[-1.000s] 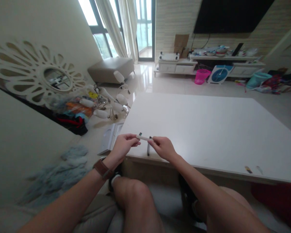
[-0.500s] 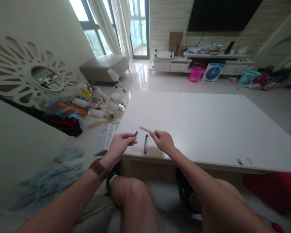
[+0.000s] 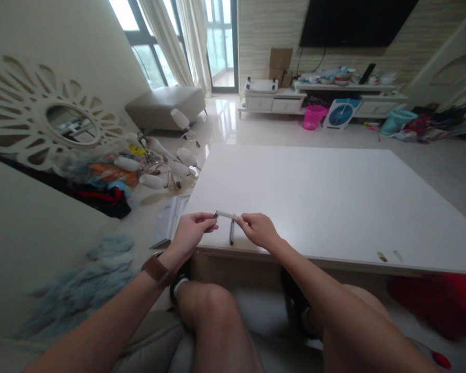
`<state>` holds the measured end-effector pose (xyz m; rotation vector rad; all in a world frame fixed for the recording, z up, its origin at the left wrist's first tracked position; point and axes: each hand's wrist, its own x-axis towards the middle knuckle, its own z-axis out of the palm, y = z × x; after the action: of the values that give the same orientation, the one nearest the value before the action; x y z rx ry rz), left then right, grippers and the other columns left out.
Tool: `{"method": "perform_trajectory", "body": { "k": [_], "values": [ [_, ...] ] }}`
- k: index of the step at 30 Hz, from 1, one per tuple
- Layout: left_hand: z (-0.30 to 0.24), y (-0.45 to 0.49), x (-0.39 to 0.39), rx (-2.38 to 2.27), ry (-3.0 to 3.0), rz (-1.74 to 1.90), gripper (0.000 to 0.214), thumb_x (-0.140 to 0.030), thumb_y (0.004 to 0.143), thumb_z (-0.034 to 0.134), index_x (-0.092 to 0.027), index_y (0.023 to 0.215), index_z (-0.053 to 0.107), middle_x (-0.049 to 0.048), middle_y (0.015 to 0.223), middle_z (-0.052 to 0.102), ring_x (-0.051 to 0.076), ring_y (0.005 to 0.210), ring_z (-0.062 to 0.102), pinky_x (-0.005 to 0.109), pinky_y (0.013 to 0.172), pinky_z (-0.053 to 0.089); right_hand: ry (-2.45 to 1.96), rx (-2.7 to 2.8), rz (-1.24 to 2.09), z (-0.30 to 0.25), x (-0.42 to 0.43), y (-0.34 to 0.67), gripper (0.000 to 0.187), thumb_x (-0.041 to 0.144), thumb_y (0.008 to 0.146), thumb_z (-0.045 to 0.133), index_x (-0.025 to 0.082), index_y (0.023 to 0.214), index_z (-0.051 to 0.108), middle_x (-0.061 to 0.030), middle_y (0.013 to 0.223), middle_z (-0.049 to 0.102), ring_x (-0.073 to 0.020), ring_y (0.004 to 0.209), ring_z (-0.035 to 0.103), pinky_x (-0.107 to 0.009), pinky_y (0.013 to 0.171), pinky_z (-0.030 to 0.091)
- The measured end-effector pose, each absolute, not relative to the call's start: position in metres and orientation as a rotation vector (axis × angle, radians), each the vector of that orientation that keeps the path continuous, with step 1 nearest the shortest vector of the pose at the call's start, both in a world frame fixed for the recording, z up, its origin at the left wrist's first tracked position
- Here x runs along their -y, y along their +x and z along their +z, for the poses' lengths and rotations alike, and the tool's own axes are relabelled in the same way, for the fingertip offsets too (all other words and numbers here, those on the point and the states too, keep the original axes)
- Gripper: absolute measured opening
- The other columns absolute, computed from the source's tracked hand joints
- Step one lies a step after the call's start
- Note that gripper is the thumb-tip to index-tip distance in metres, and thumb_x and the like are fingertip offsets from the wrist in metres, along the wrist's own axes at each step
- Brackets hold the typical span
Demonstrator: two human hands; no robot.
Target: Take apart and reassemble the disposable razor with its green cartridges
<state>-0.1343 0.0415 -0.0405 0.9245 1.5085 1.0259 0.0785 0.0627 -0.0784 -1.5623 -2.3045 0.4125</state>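
Between the thumb and fingers of my left hand (image 3: 194, 230) is a small dark green flat piece (image 3: 216, 214), too small to name. My right hand (image 3: 259, 229) is closed around one end of a slim pale stick (image 3: 227, 213), whose free end points left and meets or overlaps the green piece; contact is hard to confirm. Under the stick, near the front edge of the white table (image 3: 314, 202), lies a slim black-and-silver tool (image 3: 232, 234). Its kind is unclear. Both hands are above the table's near left corner.
Two small items, one yellow and dark (image 3: 381, 256) and one pale (image 3: 397, 255), lie at the table's front right. On the floor to the left are a lamp with several white shades (image 3: 180, 168) and a white box (image 3: 169, 220). My knees are below the table edge.
My right hand has moved slightly left and down, bringing the stick's free end to the green piece. My left hand has barely moved and keeps its pinch.
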Motion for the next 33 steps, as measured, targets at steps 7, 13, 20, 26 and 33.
{"method": "perform_trajectory", "body": {
  "k": [7, 13, 20, 26, 33],
  "values": [
    [-0.0400, -0.1342, -0.0403, -1.486, 0.909, 1.039, 0.028, -0.023, 0.061, 0.081, -0.008, 0.084, 0.074, 0.0104, 0.072, 0.075, 0.018, 0.068, 0.071, 0.030, 0.069, 0.054, -1.501, 2.300, 0.393, -0.0804, -0.0620, 0.0794, 0.048, 0.054, 0.101, 0.039, 0.022, 0.078, 0.067, -0.0041, 0.074, 0.070, -0.0158, 0.065, 0.057, -0.029, 0.059, 0.022],
    [-0.0405, -0.1323, -0.0391, -1.528, 0.945, 1.024, 0.029, -0.025, 0.063, 0.080, -0.008, 0.085, 0.075, 0.0118, 0.077, 0.076, 0.019, 0.068, 0.070, 0.029, 0.065, 0.052, -1.654, 2.189, 0.326, -0.0809, -0.0633, 0.0821, 0.050, 0.054, 0.101, 0.038, 0.022, 0.079, 0.068, -0.0057, 0.074, 0.071, -0.0167, 0.065, 0.057, -0.030, 0.058, 0.021],
    [-0.0413, -0.1318, -0.0387, -1.532, 0.965, 1.024, 0.029, -0.027, 0.063, 0.079, -0.009, 0.085, 0.075, 0.0112, 0.077, 0.075, 0.018, 0.068, 0.069, 0.028, 0.063, 0.050, -1.649, 2.222, 0.355, -0.0811, -0.0643, 0.0782, 0.050, 0.056, 0.100, 0.039, 0.021, 0.078, 0.068, -0.0056, 0.072, 0.070, -0.0162, 0.062, 0.055, -0.030, 0.057, 0.018],
    [-0.0427, -0.1321, -0.0386, -1.506, 0.964, 1.022, 0.028, -0.027, 0.062, 0.080, -0.010, 0.085, 0.076, 0.0099, 0.076, 0.075, 0.018, 0.070, 0.068, 0.027, 0.065, 0.050, -1.450, 2.298, 0.393, -0.0793, -0.0634, 0.0796, 0.047, 0.053, 0.101, 0.040, 0.021, 0.076, 0.065, -0.0036, 0.071, 0.068, -0.0145, 0.063, 0.054, -0.028, 0.059, 0.022],
    [-0.0415, -0.1311, -0.0378, -1.488, 1.000, 1.026, 0.030, -0.031, 0.064, 0.080, -0.012, 0.087, 0.078, 0.0104, 0.079, 0.076, 0.018, 0.071, 0.067, 0.028, 0.067, 0.050, -1.594, 1.904, 0.536, -0.0787, -0.0703, 0.0829, 0.049, 0.054, 0.098, 0.045, 0.019, 0.066, 0.060, -0.0008, 0.060, 0.056, -0.0130, 0.057, 0.045, -0.028, 0.056, 0.023]
  ]
}}
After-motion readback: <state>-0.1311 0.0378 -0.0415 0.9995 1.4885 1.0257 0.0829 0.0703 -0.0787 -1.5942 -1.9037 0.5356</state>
